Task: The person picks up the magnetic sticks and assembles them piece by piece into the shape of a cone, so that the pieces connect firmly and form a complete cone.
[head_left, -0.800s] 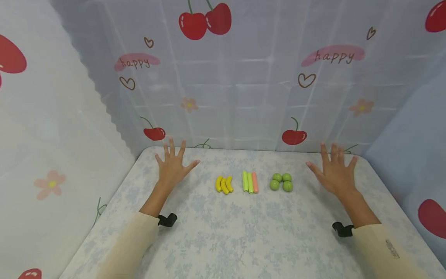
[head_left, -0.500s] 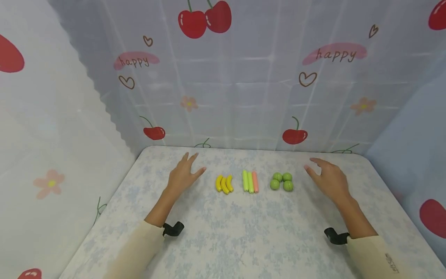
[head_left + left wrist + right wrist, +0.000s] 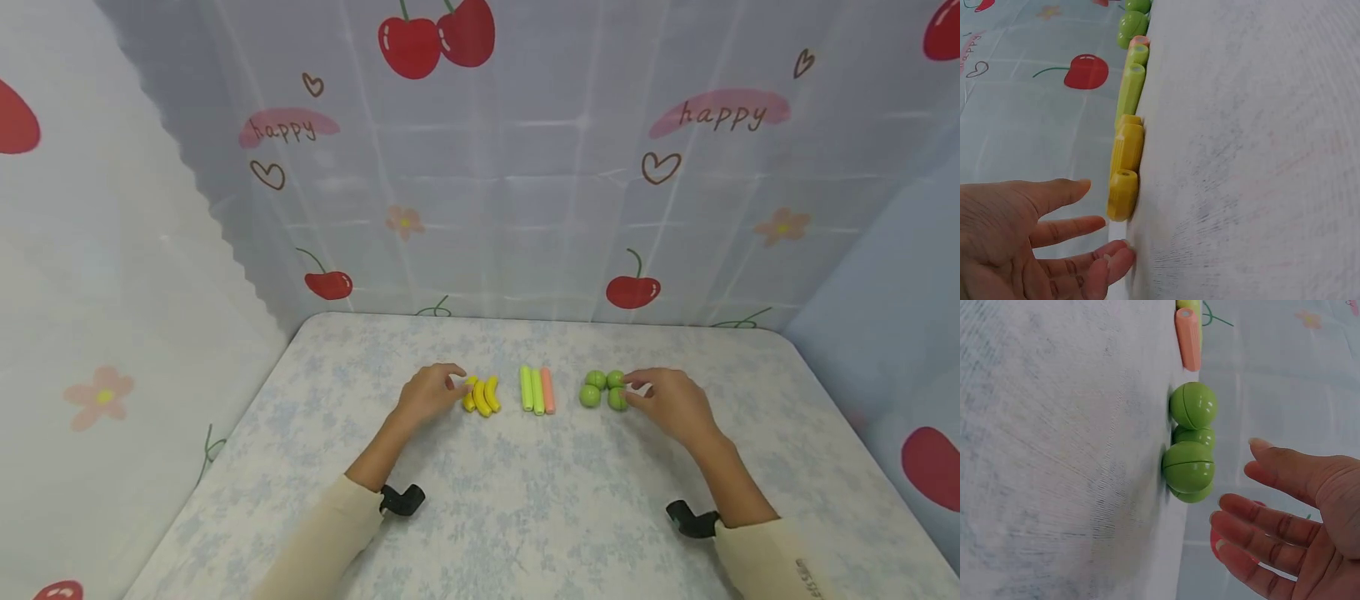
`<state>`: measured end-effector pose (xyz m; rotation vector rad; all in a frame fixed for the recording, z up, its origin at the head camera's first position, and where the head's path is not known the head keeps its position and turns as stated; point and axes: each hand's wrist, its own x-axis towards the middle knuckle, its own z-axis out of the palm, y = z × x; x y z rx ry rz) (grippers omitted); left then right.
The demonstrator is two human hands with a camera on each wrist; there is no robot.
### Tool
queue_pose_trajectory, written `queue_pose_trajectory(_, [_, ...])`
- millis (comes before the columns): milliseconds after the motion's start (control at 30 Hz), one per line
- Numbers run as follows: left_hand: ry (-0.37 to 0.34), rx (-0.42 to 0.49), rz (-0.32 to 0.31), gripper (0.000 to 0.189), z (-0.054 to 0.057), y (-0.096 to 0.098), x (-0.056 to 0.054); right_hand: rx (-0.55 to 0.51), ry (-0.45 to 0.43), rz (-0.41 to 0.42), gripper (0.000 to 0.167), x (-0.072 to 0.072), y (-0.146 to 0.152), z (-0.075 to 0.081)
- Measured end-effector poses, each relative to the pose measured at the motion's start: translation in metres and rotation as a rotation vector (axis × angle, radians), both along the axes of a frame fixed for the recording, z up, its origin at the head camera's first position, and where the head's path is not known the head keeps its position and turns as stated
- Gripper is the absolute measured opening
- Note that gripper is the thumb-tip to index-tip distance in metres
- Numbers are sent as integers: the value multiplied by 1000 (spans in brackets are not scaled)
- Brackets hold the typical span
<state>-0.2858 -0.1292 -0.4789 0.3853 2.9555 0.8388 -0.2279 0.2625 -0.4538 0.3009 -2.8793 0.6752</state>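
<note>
Three small yellow toy bananas (image 3: pixel 481 400) lie side by side left of centre on the table. My left hand (image 3: pixel 431 394) hovers at their left edge, thumb and fingers bent and apart; the left wrist view shows a gap between the fingers and the nearest banana (image 3: pixel 1124 195). At right, several green balls (image 3: pixel 589 396) with seam lines sit in a cluster. My right hand (image 3: pixel 677 408) reaches beside them from the right, fingertips overlapping the nearest ball in the head view. In the right wrist view its fingers stand apart from the green ball (image 3: pixel 1189 466), holding nothing.
Between bananas and balls lie two light green sticks (image 3: pixel 537 392) and one salmon-pink stick (image 3: pixel 548 390). The table (image 3: pixel 510 500) has a pale blue-and-white patterned cover. A cherry-printed curtain (image 3: pixel 525 208) hangs behind it and at both sides. Black wrist cameras (image 3: pixel 402 500) sit on both wrists.
Both hands have come inward from the table's far corners, left toward the bananas and right toward the green balls. Their spread fingers have bent. The bananas, sticks and balls have stayed put.
</note>
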Motion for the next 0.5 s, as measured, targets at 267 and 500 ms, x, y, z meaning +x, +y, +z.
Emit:
queue_pose_trajectory(267, [24, -2, -26, 37, -12, 13, -7, 15, -4, -15, 32, 4, 2, -9])
queue_pose_trajectory(500, [19, -28, 21, 32, -14, 15, -5, 17, -35, 21, 34, 1, 0, -13])
